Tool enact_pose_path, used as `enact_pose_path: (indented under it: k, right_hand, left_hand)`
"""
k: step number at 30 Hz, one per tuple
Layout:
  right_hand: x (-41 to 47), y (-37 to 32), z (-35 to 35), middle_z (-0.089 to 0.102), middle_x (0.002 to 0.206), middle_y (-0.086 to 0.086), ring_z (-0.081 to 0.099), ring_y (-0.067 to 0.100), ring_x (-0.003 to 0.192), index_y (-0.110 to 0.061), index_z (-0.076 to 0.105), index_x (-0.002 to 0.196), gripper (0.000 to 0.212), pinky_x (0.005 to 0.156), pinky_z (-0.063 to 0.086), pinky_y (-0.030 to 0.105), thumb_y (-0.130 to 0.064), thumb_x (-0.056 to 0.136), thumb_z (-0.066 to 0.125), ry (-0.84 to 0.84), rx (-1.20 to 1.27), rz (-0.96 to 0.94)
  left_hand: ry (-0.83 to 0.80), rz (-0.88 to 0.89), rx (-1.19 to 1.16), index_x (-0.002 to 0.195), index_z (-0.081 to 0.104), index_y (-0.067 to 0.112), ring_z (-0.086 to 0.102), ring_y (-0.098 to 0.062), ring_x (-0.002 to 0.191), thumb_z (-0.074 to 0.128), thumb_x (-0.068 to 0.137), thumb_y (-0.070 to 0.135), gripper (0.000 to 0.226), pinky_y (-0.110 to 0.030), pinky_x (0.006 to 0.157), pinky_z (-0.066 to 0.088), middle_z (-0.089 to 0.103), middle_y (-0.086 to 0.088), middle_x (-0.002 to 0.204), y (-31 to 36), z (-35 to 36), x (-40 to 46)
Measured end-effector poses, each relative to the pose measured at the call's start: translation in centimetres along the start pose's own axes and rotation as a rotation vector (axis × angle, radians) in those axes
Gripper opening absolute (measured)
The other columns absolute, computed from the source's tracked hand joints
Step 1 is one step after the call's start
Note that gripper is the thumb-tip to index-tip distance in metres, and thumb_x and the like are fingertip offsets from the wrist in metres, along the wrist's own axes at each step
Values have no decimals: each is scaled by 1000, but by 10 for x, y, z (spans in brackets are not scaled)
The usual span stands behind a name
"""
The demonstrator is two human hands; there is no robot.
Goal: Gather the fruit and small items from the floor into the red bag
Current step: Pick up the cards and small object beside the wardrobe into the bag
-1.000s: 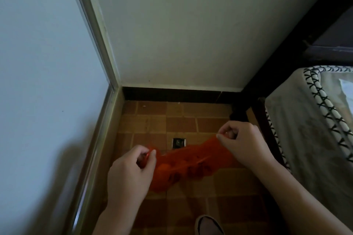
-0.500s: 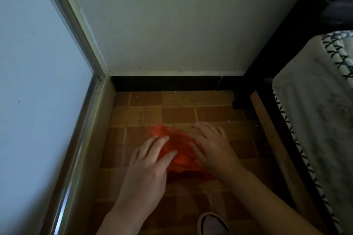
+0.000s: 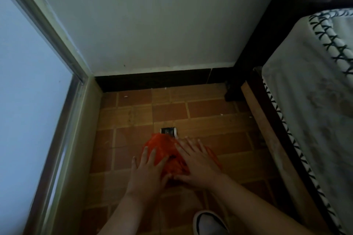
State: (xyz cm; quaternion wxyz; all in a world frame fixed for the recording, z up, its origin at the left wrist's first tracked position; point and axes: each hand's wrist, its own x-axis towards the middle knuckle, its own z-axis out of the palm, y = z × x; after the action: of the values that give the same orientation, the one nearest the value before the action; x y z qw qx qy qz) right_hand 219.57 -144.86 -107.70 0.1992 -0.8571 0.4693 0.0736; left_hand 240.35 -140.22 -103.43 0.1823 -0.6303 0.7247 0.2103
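Observation:
The red bag (image 3: 162, 148) lies crumpled on the brown tiled floor (image 3: 133, 116), bulging with things I cannot make out. My left hand (image 3: 149, 173) rests flat on its left side with fingers straight and spread. My right hand (image 3: 194, 162) lies flat on its right side, fingers straight, covering much of the plastic. The two thumbs nearly meet at the bag's near end. A small dark item with a white edge (image 3: 168, 131) sits on the floor just beyond the bag, partly hidden by it.
A glass door with a metal frame (image 3: 63, 139) runs along the left. A white wall with black skirting (image 3: 152, 80) closes the far side. A bed with a pale blanket (image 3: 315, 120) and dark frame stands at right. My shoe tip (image 3: 209, 223) shows at the bottom.
A second ago both hands pinched the bag's ends and held it stretched above the floor. The bag now lies on the floor with both hands flat on it; the small dark item shows again.

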Motion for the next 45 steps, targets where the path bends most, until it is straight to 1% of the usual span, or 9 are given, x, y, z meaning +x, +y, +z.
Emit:
enact_pose_path:
  k: [12, 16, 20, 22, 27, 32, 36, 42, 45]
  right_hand:
    - [31, 37, 22, -13, 174, -7, -8, 19, 160, -24, -5, 166, 128, 127, -2, 51, -87, 76, 59, -148, 65, 109]
    - [27, 48, 27, -15, 174, -3, -11, 20, 160, -21, -6, 166, 136, 128, -3, 54, -87, 72, 65, -222, 99, 164]
    - [19, 45, 27, -13, 174, -5, -12, 16, 160, -23, -5, 166, 142, 128, -4, 52, -92, 64, 65, -214, 179, 174]
    - [13, 39, 19, -2, 175, -7, -5, 15, 160, -25, 5, 167, 134, 129, 0, 50, -94, 66, 59, -130, 212, 143]
    - [6, 30, 16, 36, 165, 0, 30, 22, 152, -22, 48, 153, 70, 123, 25, 55, -64, 97, 49, 371, 4, -72]
    - [17, 32, 33, 13, 174, -2, 6, 24, 161, -27, 26, 164, 64, 127, 10, 55, -44, 104, 43, 21, -179, -223]
    - [21, 57, 42, -4, 175, 2, -7, 28, 160, -37, 5, 165, 77, 127, 0, 61, -50, 103, 49, -231, -308, -247]
    - [37, 79, 40, -3, 174, 2, -9, 30, 160, -35, 7, 166, 73, 126, -1, 64, -54, 105, 42, -303, -347, -137]
    - [43, 82, 30, -2, 175, 5, -11, 30, 160, -30, 3, 167, 76, 127, -6, 59, -58, 105, 37, -321, -325, -62]
  left_hand:
    - [-100, 35, 45, 163, 11, 41, -14, -33, 159, 32, 106, 57, 63, -62, 124, 8, -6, -5, 174, -15, 36, 17]
    - [29, 43, -40, 155, 41, 41, 5, -33, 159, 41, 100, 60, 58, -63, 124, 18, 22, -4, 171, -20, 48, 11]
    - [295, 75, -44, 106, 78, 32, 39, -35, 148, 46, 86, 66, 51, -65, 114, 32, 58, -7, 147, -13, 50, 9]
    - [427, 154, -22, 95, 77, 28, 44, -33, 145, 53, 87, 60, 40, -66, 113, 35, 61, -9, 143, -2, 47, 12]
    - [340, 228, 53, 130, 65, 27, 33, -33, 152, 69, 86, 49, 50, -70, 115, 30, 53, -9, 154, 13, 48, 34]
    - [161, 278, 119, 153, 40, 43, 4, -32, 158, 47, 94, 64, 63, -71, 117, 12, 26, -9, 170, -4, 68, 39]
    - [32, 318, 112, 159, 16, 50, -11, -33, 159, 45, 100, 63, 67, -67, 121, -2, -2, -3, 174, -13, 71, 27]
    - [17, 389, 280, 128, 57, 61, 55, -33, 138, 65, 75, 70, 54, -67, 93, 50, 54, 2, 152, -29, 71, 11]
    - [-10, 399, 235, 126, 61, 60, 40, -32, 149, 54, 85, 67, 42, -71, 102, 42, 38, 5, 164, -37, 73, 8]
